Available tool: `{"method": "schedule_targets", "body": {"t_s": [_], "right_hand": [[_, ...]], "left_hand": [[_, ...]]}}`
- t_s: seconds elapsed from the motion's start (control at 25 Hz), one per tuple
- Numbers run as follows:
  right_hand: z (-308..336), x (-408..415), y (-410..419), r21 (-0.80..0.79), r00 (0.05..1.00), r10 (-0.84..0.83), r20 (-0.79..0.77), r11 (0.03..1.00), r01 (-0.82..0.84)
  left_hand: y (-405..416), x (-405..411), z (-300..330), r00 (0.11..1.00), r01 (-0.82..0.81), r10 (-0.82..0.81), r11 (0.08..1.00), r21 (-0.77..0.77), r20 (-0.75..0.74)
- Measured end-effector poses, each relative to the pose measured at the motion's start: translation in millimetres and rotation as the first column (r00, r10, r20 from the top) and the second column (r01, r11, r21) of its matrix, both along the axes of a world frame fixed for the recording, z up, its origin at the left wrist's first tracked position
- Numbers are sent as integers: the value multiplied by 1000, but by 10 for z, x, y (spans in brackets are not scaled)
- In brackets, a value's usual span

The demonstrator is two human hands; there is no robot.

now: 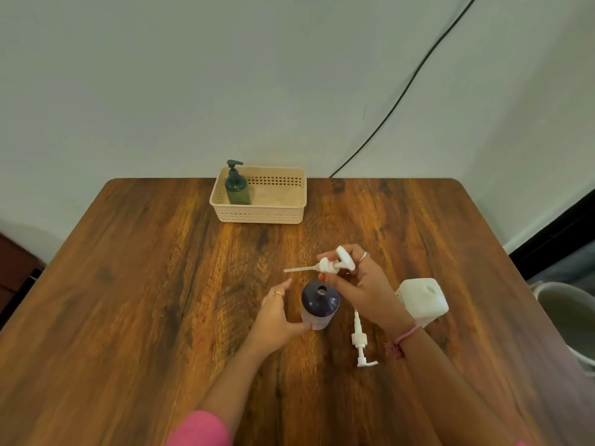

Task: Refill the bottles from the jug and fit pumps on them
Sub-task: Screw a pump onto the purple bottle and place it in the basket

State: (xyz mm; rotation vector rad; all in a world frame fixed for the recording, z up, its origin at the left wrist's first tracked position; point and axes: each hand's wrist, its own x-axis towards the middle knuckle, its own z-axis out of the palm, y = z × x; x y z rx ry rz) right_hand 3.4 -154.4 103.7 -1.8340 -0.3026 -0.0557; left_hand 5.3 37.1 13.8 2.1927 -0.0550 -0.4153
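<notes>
A dark blue bottle with an open neck stands upright near the middle of the wooden table. My left hand grips its lower side. My right hand holds a white pump just above and behind the bottle's mouth, its tube pointing left. A second white pump lies flat on the table to the right of the bottle. The white jug stands behind my right wrist, partly hidden by it.
A beige perforated basket sits at the far edge of the table, with a green pump bottle upright in its left end. A grey bin stands off the table's right side. A black cable runs down the wall.
</notes>
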Motion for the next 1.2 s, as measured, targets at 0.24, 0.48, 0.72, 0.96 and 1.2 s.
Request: {"method": "schedule_targets", "body": {"t_s": [0.24,0.48,0.72,0.96,1.2], "right_hand": [[139,-32,-197,102,984,-174,42,980,169],[186,-19,-254,117,985,-171,14,979,169],[641,161,-236,127,980,-191,61,975,182],[1172,372,-57,188,986,-138,91,975,119],[1492,553,161,33,981,-95,169,995,91]], "left_hand": [[-355,59,-257,995,-15,-9,972,-236,-103],[-354,71,-357,994,-108,95,949,-295,-56],[-202,115,-120,978,-182,208,909,-376,31],[58,308,328,972,-150,212,895,-420,103],[269,429,727,970,-122,201,890,-439,138]]}}
